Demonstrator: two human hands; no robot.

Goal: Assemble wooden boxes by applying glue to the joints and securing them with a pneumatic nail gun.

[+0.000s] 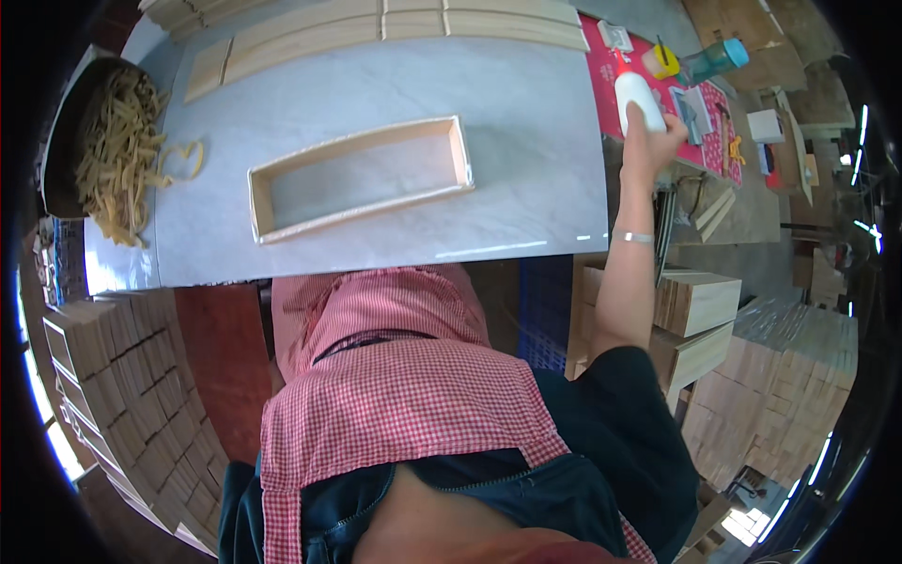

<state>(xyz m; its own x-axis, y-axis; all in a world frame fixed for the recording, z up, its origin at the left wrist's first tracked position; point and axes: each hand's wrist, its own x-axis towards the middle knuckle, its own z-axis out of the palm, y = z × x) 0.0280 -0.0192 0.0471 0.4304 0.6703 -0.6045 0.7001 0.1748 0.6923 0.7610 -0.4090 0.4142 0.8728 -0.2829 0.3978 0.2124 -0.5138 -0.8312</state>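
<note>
Out to the right, my right hand (650,141) is closed around a white squeeze bottle (636,101) with a red tip, above a red patterned mat. My left hand does not show. In the middle of the grey tabletop (526,188) lies an open rectangular wooden frame (458,155), slightly tilted, with pale edging along its rim and the table surface visible through it. Neither hand touches the frame.
Wooden strips (310,39) lie along the table's far side. A dark bin (61,155) of curled shavings stands at left. Beside the bottle are a yellow container (665,62) and a teal-capped bottle (714,62). Stacked wooden boxes (141,376) flank me.
</note>
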